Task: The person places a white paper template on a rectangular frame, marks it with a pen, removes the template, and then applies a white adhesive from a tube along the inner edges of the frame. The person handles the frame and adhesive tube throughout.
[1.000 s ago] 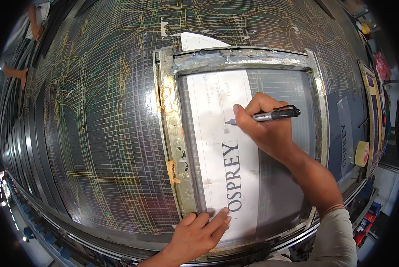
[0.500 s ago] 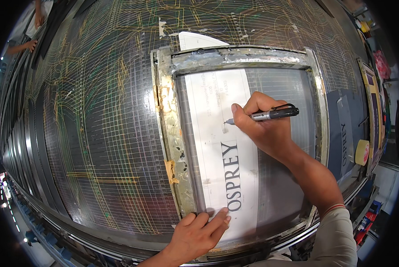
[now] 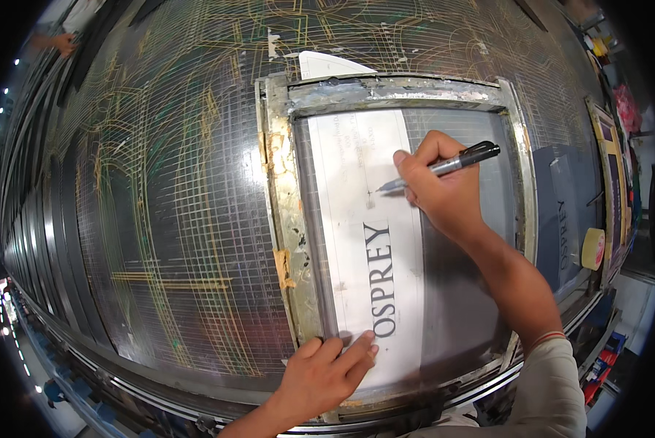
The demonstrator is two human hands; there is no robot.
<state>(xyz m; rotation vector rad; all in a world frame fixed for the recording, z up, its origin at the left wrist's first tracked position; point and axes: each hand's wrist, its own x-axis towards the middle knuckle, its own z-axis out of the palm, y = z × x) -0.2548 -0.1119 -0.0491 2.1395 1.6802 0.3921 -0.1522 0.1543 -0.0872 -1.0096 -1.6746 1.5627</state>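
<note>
Right hand (image 3: 448, 193) pinching grey-and-black marker (image 3: 459, 161), tip beside small cross (image 3: 370, 193) on white sheet (image 3: 349, 226); left hand (image 3: 329, 374) loosely spread over sheet and stained frame (image 3: 289, 212).

Bright glare on the frame (image 3: 278, 164)

Here on the white paper strip (image 3: 349, 248), one word in big dark serif capitals (image 3: 384, 281), running sideways, near end to far! Beyond it, a small cross mark (image 3: 370, 193), then rows of tiny faint print (image 3: 360, 142), too blurred to make out. And over right, on the dark blue-grey sheet (image 3: 548, 179), matching sideways capitals (image 3: 563, 237), darker and dimmer; beside them, the yellow tape roll (image 3: 592, 244) shows reddish print, too small to read.
</note>
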